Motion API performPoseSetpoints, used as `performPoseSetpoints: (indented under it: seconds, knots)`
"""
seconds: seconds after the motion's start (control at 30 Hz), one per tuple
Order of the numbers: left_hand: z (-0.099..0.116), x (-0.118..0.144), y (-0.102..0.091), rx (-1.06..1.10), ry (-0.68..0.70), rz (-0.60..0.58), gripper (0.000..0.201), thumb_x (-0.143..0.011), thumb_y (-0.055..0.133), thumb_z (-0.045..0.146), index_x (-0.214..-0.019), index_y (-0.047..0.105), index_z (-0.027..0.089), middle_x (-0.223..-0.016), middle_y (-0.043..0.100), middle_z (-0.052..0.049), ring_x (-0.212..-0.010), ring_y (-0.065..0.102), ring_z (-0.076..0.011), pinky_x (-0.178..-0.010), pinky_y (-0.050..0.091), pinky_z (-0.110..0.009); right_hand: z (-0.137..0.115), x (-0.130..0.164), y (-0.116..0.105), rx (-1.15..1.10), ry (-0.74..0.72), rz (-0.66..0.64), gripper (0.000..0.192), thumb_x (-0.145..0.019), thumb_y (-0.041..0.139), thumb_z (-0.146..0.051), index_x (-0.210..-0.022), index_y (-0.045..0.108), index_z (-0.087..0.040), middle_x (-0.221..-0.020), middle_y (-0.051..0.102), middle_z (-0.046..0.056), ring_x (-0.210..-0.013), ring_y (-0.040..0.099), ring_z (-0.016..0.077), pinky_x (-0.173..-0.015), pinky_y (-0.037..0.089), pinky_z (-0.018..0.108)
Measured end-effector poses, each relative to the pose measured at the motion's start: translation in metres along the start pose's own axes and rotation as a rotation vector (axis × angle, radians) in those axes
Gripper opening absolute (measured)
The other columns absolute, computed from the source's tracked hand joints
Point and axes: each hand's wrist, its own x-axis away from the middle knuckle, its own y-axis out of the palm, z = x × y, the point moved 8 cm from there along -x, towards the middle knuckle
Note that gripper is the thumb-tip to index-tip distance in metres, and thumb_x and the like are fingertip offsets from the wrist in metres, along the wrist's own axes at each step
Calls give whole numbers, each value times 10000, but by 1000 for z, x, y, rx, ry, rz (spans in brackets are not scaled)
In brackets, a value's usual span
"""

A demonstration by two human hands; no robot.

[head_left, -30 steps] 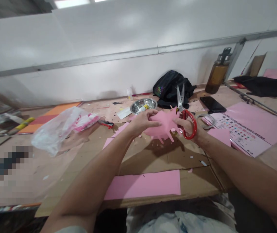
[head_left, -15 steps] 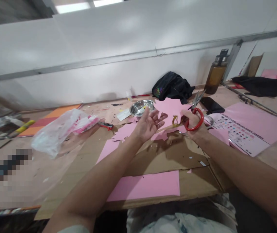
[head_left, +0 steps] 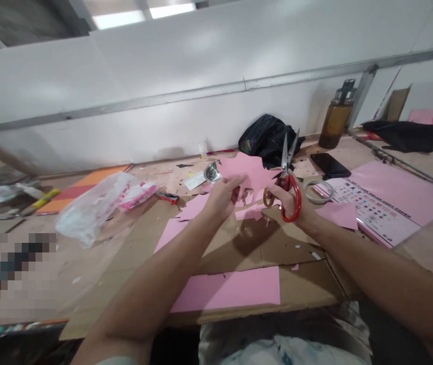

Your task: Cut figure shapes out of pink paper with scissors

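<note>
My left hand (head_left: 222, 198) is closed on the lower left edge of a pink paper cutout (head_left: 248, 170) with a jagged outline. In my right hand (head_left: 285, 200) is a pair of scissors (head_left: 291, 187) with red handles, the parted blades pointing up and away. My right fingers lie close to the cutout's right edge; whether they also touch it I cannot tell. Under my hands, pink paper pieces (head_left: 195, 207) lie on a sheet of brown cardboard (head_left: 246, 253). The cutout hides most of a round metal bowl (head_left: 211, 172) behind it.
A black bag (head_left: 265, 137), an amber bottle (head_left: 336, 119) and a phone (head_left: 330, 166) stand or lie at the back right. A tape roll (head_left: 318, 191) rests beside a printed pink pack (head_left: 379, 208). Leftward are a plastic bag (head_left: 87, 210) and a red-handled cutter (head_left: 168, 196).
My left hand was open beside the cutout and now grips its edge. The cutout has shifted left over the bowl. The scissors have swung more upright and moved left.
</note>
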Motion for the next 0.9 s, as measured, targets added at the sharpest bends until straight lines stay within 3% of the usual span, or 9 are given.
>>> performPoseSetpoints:
  seconds: [0.17,0.33,0.43,0.53,0.73,0.9]
  knots:
    - [34,1,-36,-98,91,86,325,-538,923,268,-730,704,122,-593,631,17,-516,558,-90,-520,481,-226,-17,-2,4,11,8,-79,355,-824,680,-487,-1032,536,-238,-835,551,-2,-710,547,164,-670,483,314]
    - [44,8,-66,-107,65,121,348,-486,949,256,-691,697,133,-660,688,-29,-575,601,-121,-521,496,-231,-29,-4,6,385,-58,-259,393,-881,616,-571,-1050,585,-218,-993,665,62,-946,620,247,-862,510,374]
    - [44,8,-79,-123,61,129,330,-504,943,255,-687,694,139,-674,687,-33,-587,607,-124,-520,485,-225,-19,-2,12,575,-29,-403,407,-906,588,-586,-1084,583,-221,-970,681,61,-899,632,258,-780,522,367]
    - [44,6,-84,-133,67,105,310,-539,928,271,-691,693,139,-676,675,-27,-589,600,-123,-516,472,-225,-13,2,16,671,-27,-484,409,-910,577,-605,-1042,575,-219,-916,674,59,-796,628,238,-707,502,345]
    - [42,7,-80,-152,49,88,301,-539,916,278,-668,678,148,-649,648,-11,-566,577,-117,-535,493,-249,-19,8,25,675,39,-573,400,-927,544,-582,-1053,579,-205,-1083,700,113,-931,656,274,-800,494,360]
    - [43,14,-76,-166,30,102,323,-525,919,267,-695,678,137,-652,646,-5,-554,564,-107,-555,508,-255,-19,9,26,754,56,-610,399,-943,518,-594,-976,578,-201,-998,706,104,-873,645,272,-743,473,350]
